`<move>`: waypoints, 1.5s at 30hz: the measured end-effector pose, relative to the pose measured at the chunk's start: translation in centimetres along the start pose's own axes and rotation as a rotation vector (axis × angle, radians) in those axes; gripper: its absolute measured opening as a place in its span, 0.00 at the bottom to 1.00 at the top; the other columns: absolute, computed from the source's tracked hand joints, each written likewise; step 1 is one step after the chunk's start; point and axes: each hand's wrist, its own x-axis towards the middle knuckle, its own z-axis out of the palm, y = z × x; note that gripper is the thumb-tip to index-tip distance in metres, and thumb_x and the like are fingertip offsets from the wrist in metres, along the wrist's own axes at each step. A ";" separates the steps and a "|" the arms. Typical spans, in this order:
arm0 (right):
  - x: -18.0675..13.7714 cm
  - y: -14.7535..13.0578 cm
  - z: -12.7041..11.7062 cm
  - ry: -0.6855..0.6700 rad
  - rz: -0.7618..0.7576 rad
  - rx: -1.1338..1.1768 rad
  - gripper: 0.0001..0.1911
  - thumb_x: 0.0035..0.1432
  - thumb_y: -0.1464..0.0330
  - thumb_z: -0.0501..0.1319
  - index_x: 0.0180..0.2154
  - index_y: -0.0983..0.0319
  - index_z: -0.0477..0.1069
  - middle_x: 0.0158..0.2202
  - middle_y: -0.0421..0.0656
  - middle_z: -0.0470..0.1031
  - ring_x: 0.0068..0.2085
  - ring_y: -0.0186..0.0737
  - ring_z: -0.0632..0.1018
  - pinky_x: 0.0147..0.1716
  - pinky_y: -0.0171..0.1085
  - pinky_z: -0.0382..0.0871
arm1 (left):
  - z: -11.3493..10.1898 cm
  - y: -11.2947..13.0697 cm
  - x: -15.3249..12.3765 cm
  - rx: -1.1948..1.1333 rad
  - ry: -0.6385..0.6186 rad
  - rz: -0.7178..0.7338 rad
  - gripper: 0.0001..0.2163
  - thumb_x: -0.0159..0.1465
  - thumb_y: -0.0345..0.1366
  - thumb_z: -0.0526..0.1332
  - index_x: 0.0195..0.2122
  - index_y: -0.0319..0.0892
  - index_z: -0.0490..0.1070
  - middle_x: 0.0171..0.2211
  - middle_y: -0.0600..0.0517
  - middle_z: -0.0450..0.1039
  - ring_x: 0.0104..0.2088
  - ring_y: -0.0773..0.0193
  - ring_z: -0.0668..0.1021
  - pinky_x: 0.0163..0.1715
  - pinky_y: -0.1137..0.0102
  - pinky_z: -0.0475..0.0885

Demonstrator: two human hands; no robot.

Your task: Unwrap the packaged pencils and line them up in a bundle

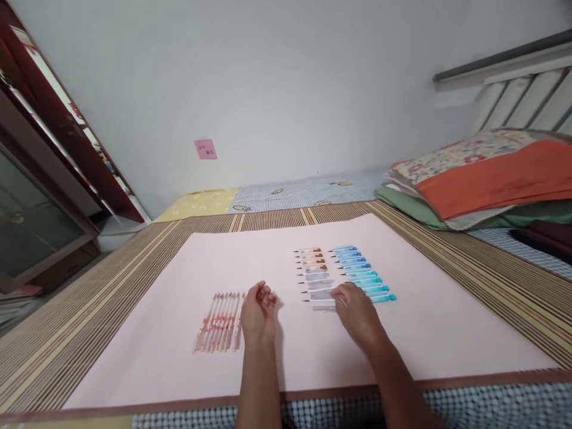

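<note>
Grey pens [320,294] lie on the pink sheet [330,357], just nearer than the brown pens [315,262] and beside the blue pens [369,281], the right hand [357,313] curled over the nearest (whether it grips one, I cannot tell). The left hand [260,313], loosely half-open, is just beside the red-patterned pens [220,322]; a striped mat [447,268] spreads underneath.

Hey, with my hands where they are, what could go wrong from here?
The right hand is at the closely set blue pens and grey pens, so its fingers might nudge neighbours out of line. The left hand is right beside the red-patterned pens and could knock the nearest one askew.
</note>
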 end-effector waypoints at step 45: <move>2.2 -1.9 0.3 -0.347 -0.027 -0.055 0.12 0.38 0.81 0.56 0.26 0.60 0.67 0.25 0.37 0.72 0.27 0.35 0.67 0.29 0.34 0.49 | 0.5 -1.6 0.1 0.035 -0.026 -0.152 0.02 0.58 0.28 0.62 0.29 0.36 0.71 0.20 0.53 0.70 0.16 0.73 0.69 0.20 0.77 0.68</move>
